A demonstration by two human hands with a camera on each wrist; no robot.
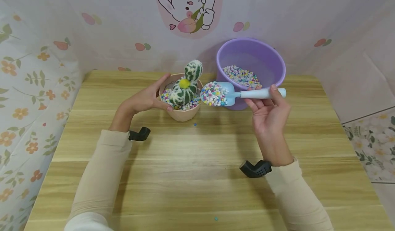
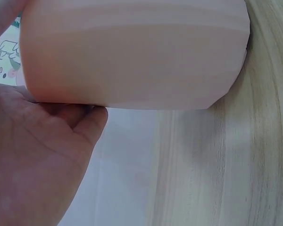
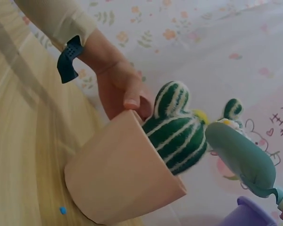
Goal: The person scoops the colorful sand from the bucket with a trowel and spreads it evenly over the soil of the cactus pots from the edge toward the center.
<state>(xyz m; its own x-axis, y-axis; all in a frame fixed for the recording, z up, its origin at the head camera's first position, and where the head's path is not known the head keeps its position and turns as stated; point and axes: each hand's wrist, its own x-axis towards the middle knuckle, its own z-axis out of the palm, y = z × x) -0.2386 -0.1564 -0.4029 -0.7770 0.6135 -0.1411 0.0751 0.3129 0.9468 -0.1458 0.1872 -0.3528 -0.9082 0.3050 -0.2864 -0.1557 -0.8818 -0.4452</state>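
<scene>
Cactus pot (image 1: 182, 115) on the bench (image 1: 185, 176), left hand (image 1: 148, 97) gripping its side! Right hand (image 1: 270, 112) holds the scoop (image 1: 247, 94) by its handle, pebbles (image 1: 214, 94) heaped, tip beside the rim. Best tilt low and slowly (that cactus (image 1: 182, 95) crowds the middle), pot held steady.

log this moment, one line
left grip: holds pot with cactus | right grip: holds loaded scoop near pot | bucket: holds pebbles

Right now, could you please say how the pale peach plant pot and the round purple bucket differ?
The pale peach plant pot is smaller than the round purple bucket. The pot holds a green, white-striped cactus; the bucket has none. Both contain small multicoloured pebbles.
</scene>
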